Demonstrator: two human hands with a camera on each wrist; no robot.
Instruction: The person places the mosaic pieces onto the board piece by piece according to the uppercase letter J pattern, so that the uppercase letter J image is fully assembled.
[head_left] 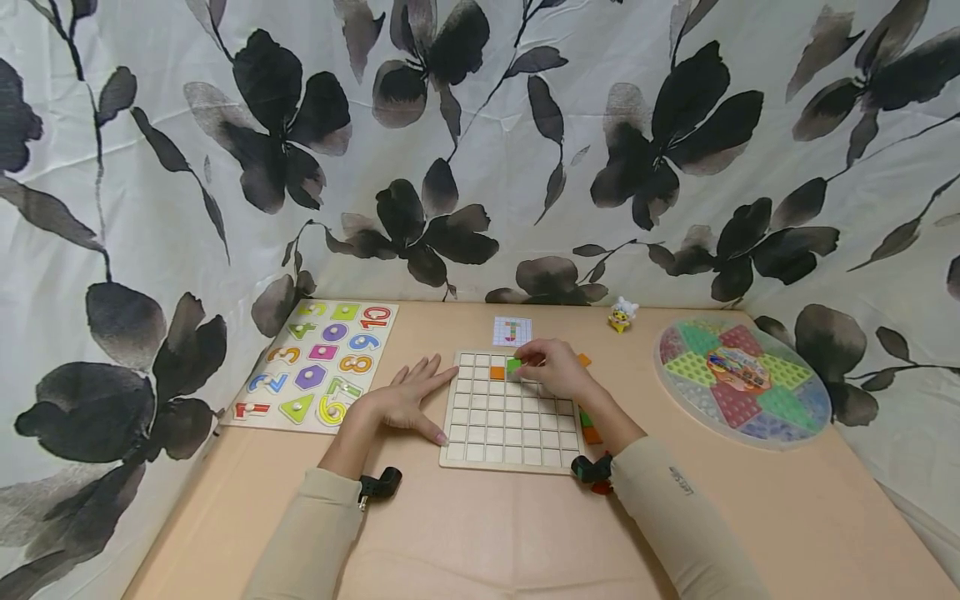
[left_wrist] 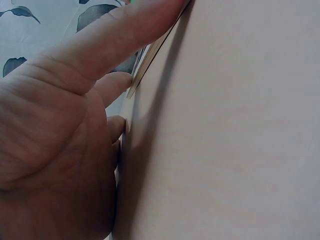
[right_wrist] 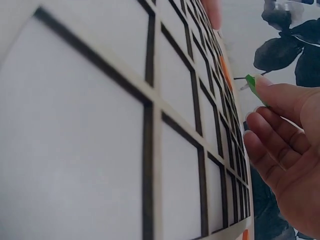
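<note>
Tile [head_left: 513, 365], green, sits pinched in the right grip [head_left: 557, 368] over the board [head_left: 493, 415], an orange square [head_left: 497, 373] just left of that grip.

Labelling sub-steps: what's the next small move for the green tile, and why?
Probably lower the green tile into the grid board just right of the orange tile: the right hand pinches it there, the right wrist view shows it tilted and unseated, and the left hand touches the board's left edge.

tan table [head_left: 480, 533]: grid board [head_left: 512, 414], number board [head_left: 315, 367], disc [head_left: 742, 383]
</note>
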